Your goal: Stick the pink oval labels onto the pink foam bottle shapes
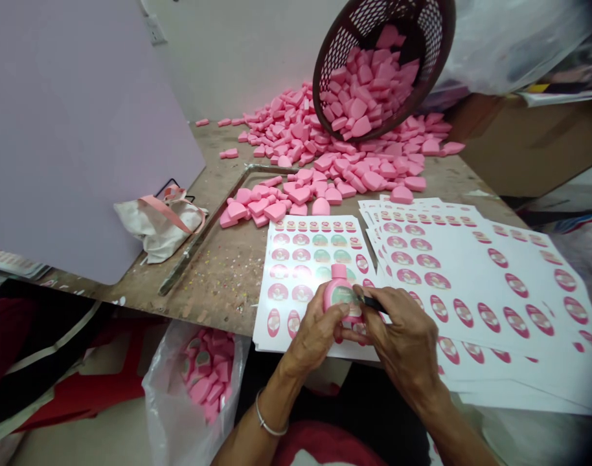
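The L hand (315,330) has its fingers closed around a pink heart-shaped bottle (339,291), and the bottle is held upright in the air, just above the label sheet near the front edge of the table. The R hand (403,330) is clenched too, fingers pinching a small black-handled tool (374,303). Its metal tip touches the oval label (344,296) on the bottle front. The exact kind of tool is hidden by the fingers. A thin metal bangle (265,417) sits on the L wrist.

Under the hands lies a label sheet (315,259) w/ round & oval stickers, some already gone. To the right, more sheets (471,285) overlap each other & hang past the front R edge of the wooden table (218,285). Toward the far edge is a big heap of unlabelled pink bottles (325,149), and a brown plastic basket (374,32) full of same bottles leans over it, at far R. A metal bar (199,233) lies across the table, and a cloth bag (160,226) w/ pink strap is at L edge. Below front edge, a clear plastic bag (170,401) holds labelled bottles.
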`<state>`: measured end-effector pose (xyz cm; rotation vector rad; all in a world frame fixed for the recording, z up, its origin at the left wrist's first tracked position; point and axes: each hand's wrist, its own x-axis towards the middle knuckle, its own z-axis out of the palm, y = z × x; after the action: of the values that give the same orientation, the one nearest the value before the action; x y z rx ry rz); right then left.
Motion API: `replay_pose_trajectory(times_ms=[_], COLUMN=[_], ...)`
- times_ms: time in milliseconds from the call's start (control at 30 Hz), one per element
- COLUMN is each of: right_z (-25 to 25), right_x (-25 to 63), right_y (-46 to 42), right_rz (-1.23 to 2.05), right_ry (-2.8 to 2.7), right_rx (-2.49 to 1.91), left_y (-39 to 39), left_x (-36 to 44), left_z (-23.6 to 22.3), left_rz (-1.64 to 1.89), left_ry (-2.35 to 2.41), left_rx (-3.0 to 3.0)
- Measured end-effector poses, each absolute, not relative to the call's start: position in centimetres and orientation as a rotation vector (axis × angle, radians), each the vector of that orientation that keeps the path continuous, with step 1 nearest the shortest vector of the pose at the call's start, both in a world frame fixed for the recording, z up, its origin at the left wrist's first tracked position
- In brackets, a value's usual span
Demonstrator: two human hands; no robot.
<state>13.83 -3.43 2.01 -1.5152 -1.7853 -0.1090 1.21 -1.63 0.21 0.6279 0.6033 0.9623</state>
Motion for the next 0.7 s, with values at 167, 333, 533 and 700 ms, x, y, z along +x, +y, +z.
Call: replay_pose_trajectory(times_ms=[167, 333, 533, 700], right_z=[2.1, 2.3, 2.3, 2.0], right_x=[14.9, 18.3, 18.1, 14.6], right_y=[-3.2, -2.2, -2.1, -2.3], right_rz=[-0.231, 0.063, 0.724, 0.835], right_ry=[-1.745, -1.276, -1.143, -1.165], right_rx=[-1.663, -1.819, -1.682, -1.542], left_y=[-1.8, -1.8, -1.4, -1.4], left_x=[1.7, 0.5, 0.3, 1.0], left_z=[0.7, 0.9, 1.0, 1.1], left_rz=[0.914, 1.001, 1.019, 1.014], left_ry=[0.526, 0.525, 0.552, 0.58], left_rx=[0.578, 0.537, 0.414, 0.404])
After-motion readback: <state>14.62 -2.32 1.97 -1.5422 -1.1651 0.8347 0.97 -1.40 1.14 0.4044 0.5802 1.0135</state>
